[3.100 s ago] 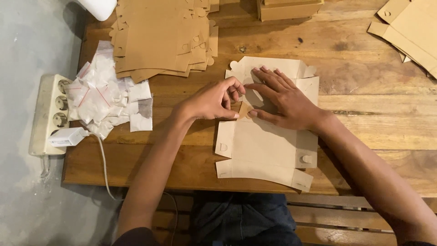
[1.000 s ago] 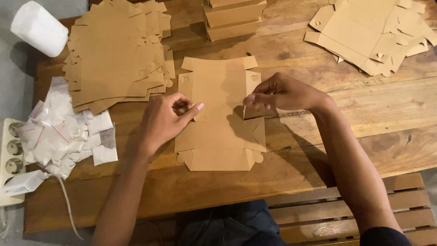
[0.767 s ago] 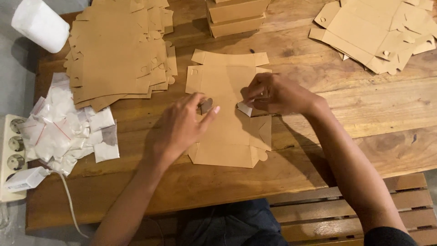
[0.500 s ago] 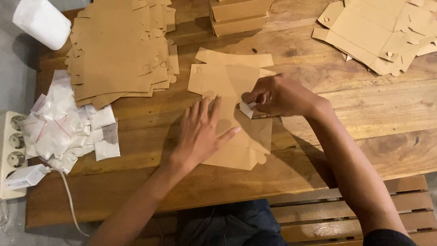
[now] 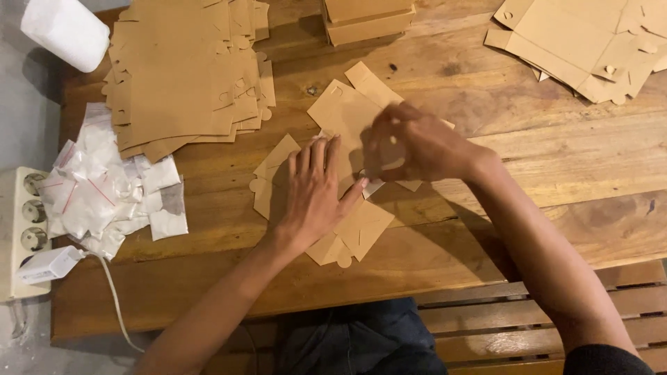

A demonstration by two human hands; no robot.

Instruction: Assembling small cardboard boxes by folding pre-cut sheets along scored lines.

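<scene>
On wooden table (image 5: 570, 167), brown cardboard blank (image 5: 347, 121), white sachets (image 5: 104, 187)

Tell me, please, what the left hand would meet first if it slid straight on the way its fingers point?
Probably the right hand, blurred just beyond the left hand, which lies flat on the brown die-cut cardboard blank; depth is unclear.
</scene>
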